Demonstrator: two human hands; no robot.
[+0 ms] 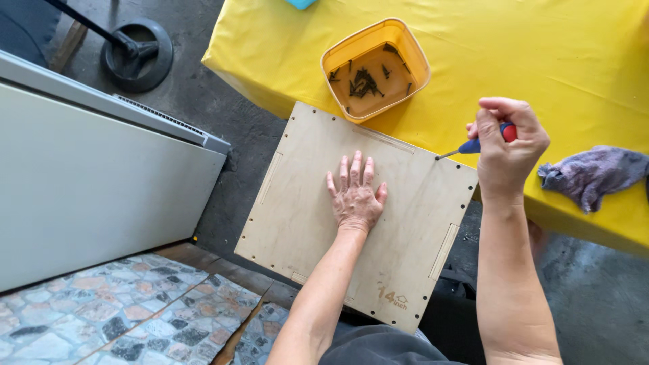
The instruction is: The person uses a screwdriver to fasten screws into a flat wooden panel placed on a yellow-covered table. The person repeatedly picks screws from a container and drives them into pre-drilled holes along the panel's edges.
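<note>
The right hand (506, 145) is clenched round a screwdriver (473, 144) with a red and blue handle, its tip down at the far right corner of the plywood panel (304, 203), right by the row of small holes along that edge. The left hand (355, 196) lies flat and released, fingers spread, pressing the middle of the panel to keep it from shifting. It looks like a screw is being driven at that corner, though I can't make out the screw itself; the next move would call for firm downward pressure and a straight shaft. The panel rests half on the yellow tablecloth (541, 54), its near side over the person's lap. Just beyond the panel's far edge sits an orange tub (414, 53) of dark screws (364, 82). To the panel's right lies a purple rag (595, 174); left of it, a grey appliance casing (81, 176) above patterned floor tiles (135, 311).
</note>
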